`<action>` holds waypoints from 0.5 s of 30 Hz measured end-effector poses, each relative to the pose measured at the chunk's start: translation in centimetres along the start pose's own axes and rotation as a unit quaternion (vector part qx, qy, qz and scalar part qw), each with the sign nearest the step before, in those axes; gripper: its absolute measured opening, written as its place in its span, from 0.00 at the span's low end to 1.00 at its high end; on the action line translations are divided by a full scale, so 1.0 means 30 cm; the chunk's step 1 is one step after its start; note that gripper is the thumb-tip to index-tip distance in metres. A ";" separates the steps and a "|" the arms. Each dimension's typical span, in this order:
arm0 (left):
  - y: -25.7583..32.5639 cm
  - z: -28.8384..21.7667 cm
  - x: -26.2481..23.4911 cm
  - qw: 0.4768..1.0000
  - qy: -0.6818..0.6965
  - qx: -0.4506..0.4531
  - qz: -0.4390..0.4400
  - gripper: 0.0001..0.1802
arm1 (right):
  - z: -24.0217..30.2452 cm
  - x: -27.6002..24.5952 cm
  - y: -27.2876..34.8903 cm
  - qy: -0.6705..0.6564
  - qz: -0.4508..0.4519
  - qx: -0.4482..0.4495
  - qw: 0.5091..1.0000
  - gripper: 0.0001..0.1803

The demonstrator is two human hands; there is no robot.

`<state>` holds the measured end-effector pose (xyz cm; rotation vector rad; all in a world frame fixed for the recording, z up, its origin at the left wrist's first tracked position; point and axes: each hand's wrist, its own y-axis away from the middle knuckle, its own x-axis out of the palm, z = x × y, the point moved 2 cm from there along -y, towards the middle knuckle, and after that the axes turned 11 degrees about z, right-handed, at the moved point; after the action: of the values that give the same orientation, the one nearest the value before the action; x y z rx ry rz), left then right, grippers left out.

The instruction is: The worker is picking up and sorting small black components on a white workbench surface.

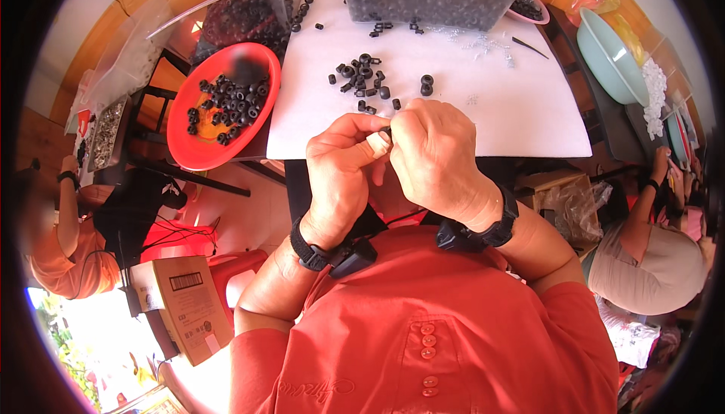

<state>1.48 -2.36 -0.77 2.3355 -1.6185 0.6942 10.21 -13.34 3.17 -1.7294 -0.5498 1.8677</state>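
My left hand [340,166] and my right hand [436,156] meet over the near edge of the white tabletop [513,112]. Pinched between the left thumb and fingers is a small black plastic part [387,131], mostly covered by the fingers. The left thumb has a pale wrap on its tip. My right hand is closed with its fingertips against the same part; whether it grips a second piece is hidden. Just beyond them lies a loose cluster of small black plastic parts [362,74]. A joined-looking black piece [427,84] stands apart to the right.
At left sits a red bowl [175,131] of black parts. A transparent bin [430,17] full of them stands at the back. Tiny transparent pieces [507,57] and a thin black stick [530,47] lie at right. Beyond is a pale green basin [610,59]. Other people work on both sides.
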 end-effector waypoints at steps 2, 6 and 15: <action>0.001 0.000 -0.002 1.000 0.004 0.000 0.010 0.07 | 0.000 -0.004 0.006 -0.011 -0.006 -0.007 1.000 0.13; -0.003 -0.004 0.008 1.000 0.020 0.023 -0.002 0.06 | 0.012 -0.003 0.015 -0.037 0.001 0.011 0.999 0.14; -0.002 -0.059 0.050 0.998 -0.057 -0.038 -0.001 0.08 | -0.038 0.030 0.019 -0.024 -0.105 0.025 0.994 0.15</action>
<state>1.51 -2.80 1.49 2.3615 -1.6582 0.4972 11.24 -13.29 2.00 -1.5354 -0.6701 1.7634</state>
